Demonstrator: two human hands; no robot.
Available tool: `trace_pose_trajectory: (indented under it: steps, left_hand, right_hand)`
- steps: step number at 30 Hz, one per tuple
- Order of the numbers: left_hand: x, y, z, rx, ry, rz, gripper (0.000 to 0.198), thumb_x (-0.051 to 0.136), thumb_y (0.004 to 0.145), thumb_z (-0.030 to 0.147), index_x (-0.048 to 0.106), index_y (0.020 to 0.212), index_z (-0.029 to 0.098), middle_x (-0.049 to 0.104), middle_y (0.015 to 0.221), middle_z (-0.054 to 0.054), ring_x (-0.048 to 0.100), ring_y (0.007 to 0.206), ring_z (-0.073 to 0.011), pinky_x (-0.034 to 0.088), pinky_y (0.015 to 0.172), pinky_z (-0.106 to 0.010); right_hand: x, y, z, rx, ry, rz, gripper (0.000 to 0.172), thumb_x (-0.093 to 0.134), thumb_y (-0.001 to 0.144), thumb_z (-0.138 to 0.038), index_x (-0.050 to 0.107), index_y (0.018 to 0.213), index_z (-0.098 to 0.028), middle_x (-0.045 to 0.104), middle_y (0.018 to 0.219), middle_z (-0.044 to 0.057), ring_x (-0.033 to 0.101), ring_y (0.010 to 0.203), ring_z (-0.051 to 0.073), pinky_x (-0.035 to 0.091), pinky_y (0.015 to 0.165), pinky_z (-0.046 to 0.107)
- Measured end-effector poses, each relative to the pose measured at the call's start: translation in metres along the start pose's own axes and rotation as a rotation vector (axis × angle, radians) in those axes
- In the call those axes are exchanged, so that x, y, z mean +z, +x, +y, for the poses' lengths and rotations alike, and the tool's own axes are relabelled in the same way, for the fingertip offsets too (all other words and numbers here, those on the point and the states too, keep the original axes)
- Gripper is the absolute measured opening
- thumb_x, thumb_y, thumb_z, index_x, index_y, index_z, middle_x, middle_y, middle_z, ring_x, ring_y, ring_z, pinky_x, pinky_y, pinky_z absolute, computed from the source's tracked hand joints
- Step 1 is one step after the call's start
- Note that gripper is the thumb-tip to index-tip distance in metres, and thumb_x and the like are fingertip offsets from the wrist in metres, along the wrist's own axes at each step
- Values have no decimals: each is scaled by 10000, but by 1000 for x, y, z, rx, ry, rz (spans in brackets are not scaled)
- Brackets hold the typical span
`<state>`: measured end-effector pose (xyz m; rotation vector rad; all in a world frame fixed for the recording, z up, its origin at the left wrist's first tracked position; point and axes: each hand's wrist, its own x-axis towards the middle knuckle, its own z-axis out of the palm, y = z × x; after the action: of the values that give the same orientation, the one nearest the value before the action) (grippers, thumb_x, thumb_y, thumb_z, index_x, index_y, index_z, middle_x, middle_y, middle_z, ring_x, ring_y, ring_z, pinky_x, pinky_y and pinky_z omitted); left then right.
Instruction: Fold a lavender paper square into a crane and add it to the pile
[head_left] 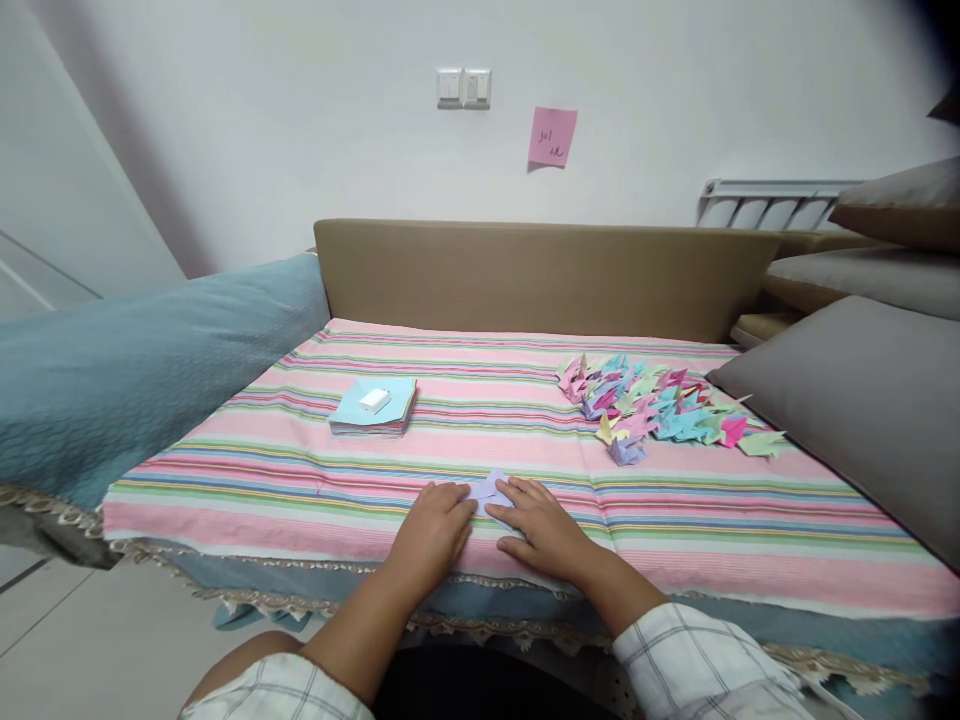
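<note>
A small lavender sheet of folding paper (489,489), partly folded, lies flat on the striped cloth (480,405) in front of me. My left hand (433,525) rests at its left edge, the fingers stretched out and touching the paper. From the other side my right hand (543,527) presses on it with spread fingers. Both hands cover parts of the sheet, so its full shape is hidden. To the right, beyond my right hand, is a pile of folded paper cranes (660,400) in many colours.
A stack of square paper (373,425) with a small white block (375,401) on top lies at the left. Grey cushions (870,400) are piled at the right. A brown backrest (540,280) runs along the wall, below a pink note (553,137) and switches (463,89).
</note>
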<state>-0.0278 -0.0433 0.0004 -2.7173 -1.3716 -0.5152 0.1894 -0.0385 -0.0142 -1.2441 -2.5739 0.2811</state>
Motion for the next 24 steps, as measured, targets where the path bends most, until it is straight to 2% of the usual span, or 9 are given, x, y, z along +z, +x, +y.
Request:
trace_pose_trajectory:
  steps: [3,7,10,16,20,24]
  left_hand:
    - [14,7,0,-40,11,-7,248,547,810,165,635,1041,186,647,1114,-98,590,1018,-236,479,887,-383]
    - [20,13,-1,-58,68,0,166,547,825,188,668,939,186,673,1031,-86,607,956,-227,496,835,-357]
    - [15,14,1,-52,79,24,178,502,848,190,673,900,187,679,974,-84,606,925,-215,493,807,-336]
    - [0,15,6,-124,44,-1,206,445,870,203,651,867,200,677,893,-50,598,862,-202,465,714,-293]
    - [-7,15,7,-170,-16,-15,227,409,885,230,632,856,197,668,838,-45,593,822,-196,432,704,-285]
    - [-15,15,7,-220,-170,-14,237,397,886,267,621,840,207,662,810,-31,593,782,-182,407,666,-266]
  right_hand:
    - [0,0,0,12,20,14,551,578,808,-446,462,1321,-285,344,1455,62,285,1331,277,202,1089,477]
    - [1,-1,1,13,55,57,607,609,775,-447,459,1321,-228,386,1430,71,313,1315,262,206,1099,450]
    - [2,-1,3,-11,70,89,579,608,775,-442,483,1295,-222,417,1408,75,338,1299,263,219,1094,449]
    - [-1,-1,6,-69,114,174,652,664,717,-416,465,1294,-186,508,1319,98,422,1220,251,301,1051,420]
    - [-3,-1,7,-128,141,252,562,600,746,-308,469,1274,-172,540,1270,101,461,1169,233,335,1023,407]
    - [-4,0,6,-158,174,368,501,527,727,-207,500,1226,-166,591,1180,102,510,1088,230,365,981,413]
